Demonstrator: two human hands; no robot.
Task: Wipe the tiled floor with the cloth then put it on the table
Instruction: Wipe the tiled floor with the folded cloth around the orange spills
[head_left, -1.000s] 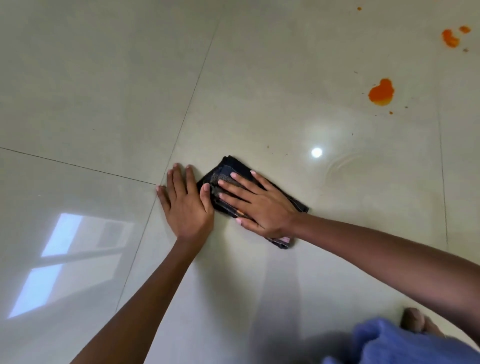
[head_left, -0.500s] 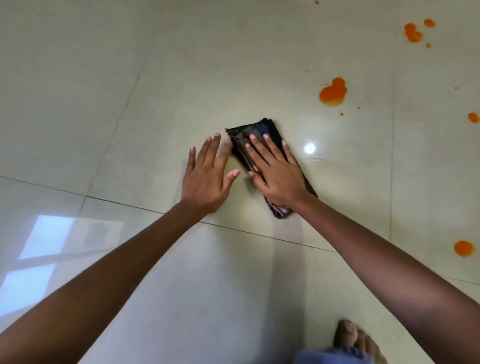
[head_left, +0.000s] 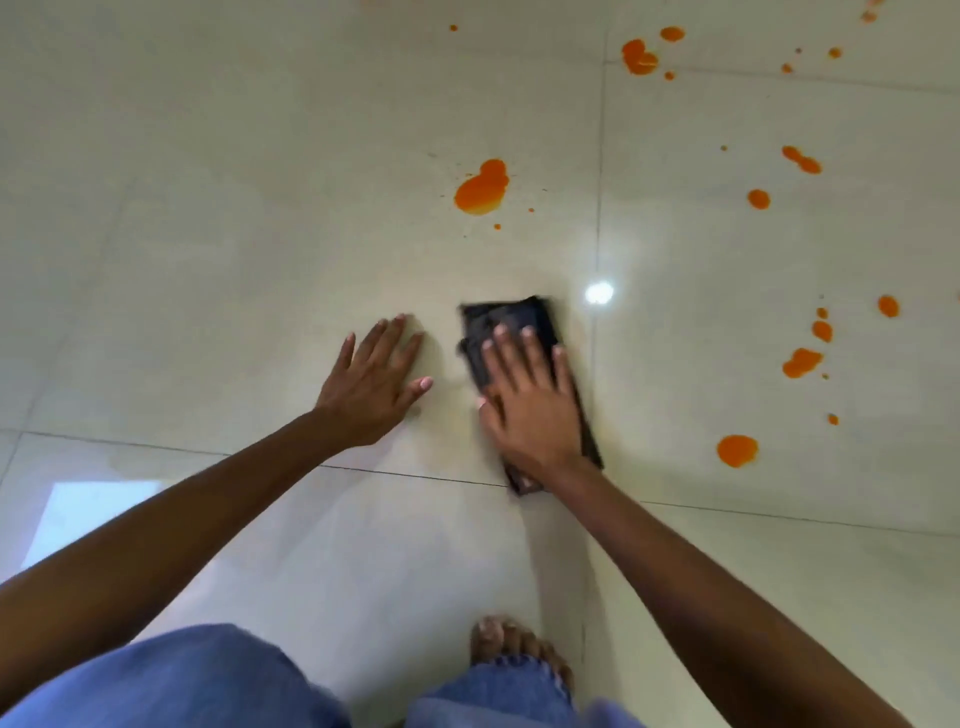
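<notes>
A dark folded cloth (head_left: 511, 319) lies flat on the cream tiled floor (head_left: 234, 218). My right hand (head_left: 530, 400) presses down on it with fingers spread, covering most of its near half. My left hand (head_left: 376, 382) rests palm-down on the bare tile just left of the cloth, fingers apart, a small gap between thumb and cloth. A large orange spill (head_left: 482, 188) sits on the tile beyond the cloth. Several smaller orange spots (head_left: 736, 450) lie to the right. No table is in view.
More orange drops (head_left: 640, 57) dot the far right tiles. A ceiling light reflection (head_left: 598, 292) glints beside the cloth. My bare foot (head_left: 511, 642) and blue jeans (head_left: 171, 680) fill the bottom edge. Tile seams run across under my wrists.
The cloth has slid forward and to the right under my right hand, toward the orange spills. My left hand has come off the cloth's edge and now lies apart from it.
</notes>
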